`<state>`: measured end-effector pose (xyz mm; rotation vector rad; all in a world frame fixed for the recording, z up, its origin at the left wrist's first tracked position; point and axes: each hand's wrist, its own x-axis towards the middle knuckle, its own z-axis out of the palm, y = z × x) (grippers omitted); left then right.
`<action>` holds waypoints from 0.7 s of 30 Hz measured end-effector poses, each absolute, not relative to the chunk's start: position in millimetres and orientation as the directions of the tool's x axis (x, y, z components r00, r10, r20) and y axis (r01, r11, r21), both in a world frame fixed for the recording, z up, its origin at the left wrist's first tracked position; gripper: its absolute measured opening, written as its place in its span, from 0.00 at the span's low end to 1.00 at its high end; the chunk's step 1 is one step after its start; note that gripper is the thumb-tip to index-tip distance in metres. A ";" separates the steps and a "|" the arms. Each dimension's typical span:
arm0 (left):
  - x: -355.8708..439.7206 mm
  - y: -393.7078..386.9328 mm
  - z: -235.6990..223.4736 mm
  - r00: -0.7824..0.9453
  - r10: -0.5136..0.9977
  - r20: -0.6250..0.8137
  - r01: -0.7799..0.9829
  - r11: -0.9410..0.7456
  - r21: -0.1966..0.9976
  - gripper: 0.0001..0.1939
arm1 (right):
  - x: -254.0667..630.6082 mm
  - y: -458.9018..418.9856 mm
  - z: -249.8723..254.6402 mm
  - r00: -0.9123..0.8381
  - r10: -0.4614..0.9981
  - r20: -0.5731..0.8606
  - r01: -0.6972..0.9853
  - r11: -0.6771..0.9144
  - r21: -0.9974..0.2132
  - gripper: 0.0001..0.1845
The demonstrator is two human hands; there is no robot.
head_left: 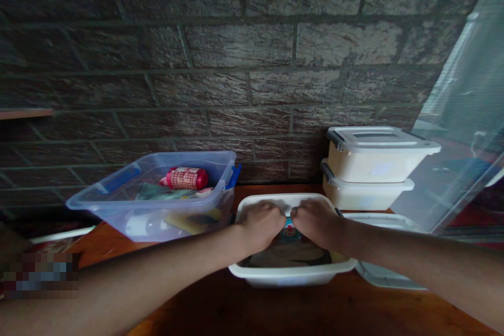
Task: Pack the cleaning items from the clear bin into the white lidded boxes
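Both hands are inside a white plastic storage box (293,271) that stands uncovered on the wooden table. My left hand (263,224) is closed, knuckles up, over the box's far half. Close beside it, my right hand (315,220) is closed in the same way. Between and just below the two fists shows a small blue item with a red and white label (290,229). Dark, flat contents (285,256) lie in the box nearer to me. The fingertips are hidden, so what they grip cannot be made out.
Left stands a clear tub (157,220) with blue clips, holding a red bottle (186,178) and cloth. Two lidded boxes (374,165) are stacked at the back right. A loose lid (389,273) lies right of the white box. A brick wall (252,89) rises behind.
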<state>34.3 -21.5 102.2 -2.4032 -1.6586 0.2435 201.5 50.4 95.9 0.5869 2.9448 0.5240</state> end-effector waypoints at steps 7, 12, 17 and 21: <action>37.7 -25.8 114.3 0.337 0.939 -0.070 0.911 -0.343 -0.227 0.09 | 204.9 48.8 102.7 -0.915 0.404 -0.019 0.379 0.872 0.311 0.07; 43.5 -23.9 115.0 0.337 0.939 -0.074 0.921 -0.345 -0.182 0.14 | 203.0 51.1 97.1 -0.896 0.442 -0.037 0.410 0.857 0.311 0.11; 43.4 -21.5 109.2 0.339 0.938 -0.068 0.923 -0.346 -0.170 0.16 | 202.8 53.8 94.5 -0.889 0.454 -0.053 0.419 0.857 0.300 0.09; 41.8 -21.8 106.4 0.328 0.943 -0.059 0.926 -0.334 -0.175 0.13 | 203.3 51.5 98.4 -0.886 0.460 -0.060 0.425 0.858 0.289 0.11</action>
